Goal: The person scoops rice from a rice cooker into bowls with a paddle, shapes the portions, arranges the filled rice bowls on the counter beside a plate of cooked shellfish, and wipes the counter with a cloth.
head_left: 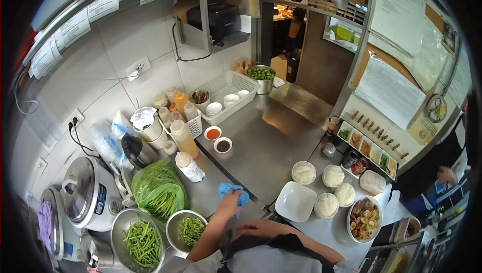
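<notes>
My left hand (229,205) is closed around a crumpled blue cloth (242,197) at the near edge of the steel counter (256,137). Close to my body, my right hand (258,228) points leftward with its fingers stretched out and nothing in it. Left of my left hand sit a metal bowl of cut greens (187,231) and a squeeze bottle wrapped in white paper (188,166). Farther along the counter are small bowls of red sauce (213,133) and dark sauce (223,145). An empty square white bowl (296,201) stands right of my hands.
Several rice bowls (304,172) and a bowl of clams (364,219) are on the right. Left are a colander of green beans (142,243), a green bag (159,187) and a rice cooker (83,192). Another person's hand (447,175) shows far right.
</notes>
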